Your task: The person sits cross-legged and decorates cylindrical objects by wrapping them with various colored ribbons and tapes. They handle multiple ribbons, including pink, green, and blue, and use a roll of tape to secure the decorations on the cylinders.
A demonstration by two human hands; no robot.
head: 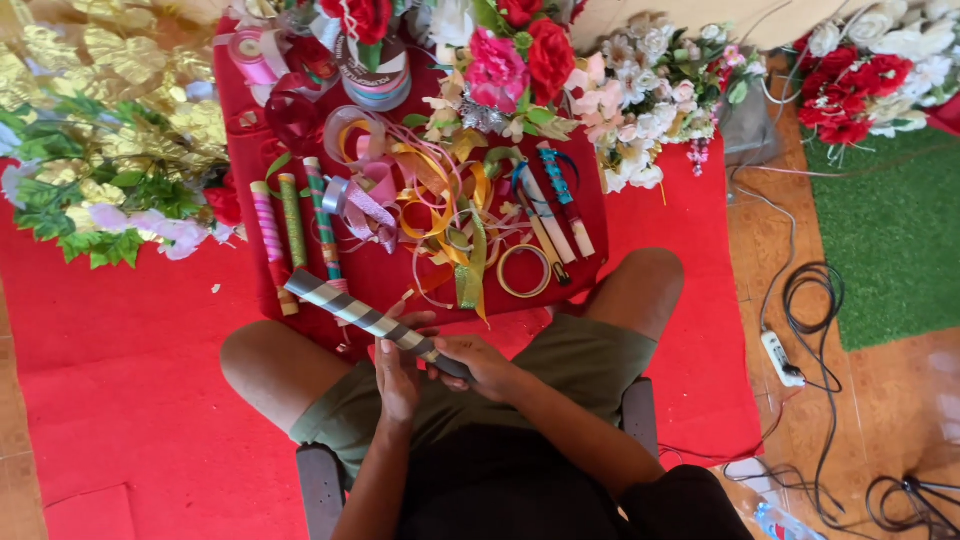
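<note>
I sit on a low stool with a stick [345, 308] wrapped in a grey and cream spiral held across my lap. My left hand [397, 372] grips it near its lower end. My right hand [478, 364] closes on the dark bare tip just beside. The stick's far end points up-left, over the edge of a low red-covered table [600, 215]. On that table lie three wrapped sticks [295, 225] in pink, green and striped ribbon, a tangle of loose ribbons [440, 205], and two more wrapped sticks [560, 205].
Ribbon spools [375, 85] and red and pink artificial flowers [520, 55] crowd the table's far side. Gold and green leaves [95, 130] lie left, white flowers [650, 100] right. A power strip [782, 358] and black cables [815, 300] lie on the wooden floor.
</note>
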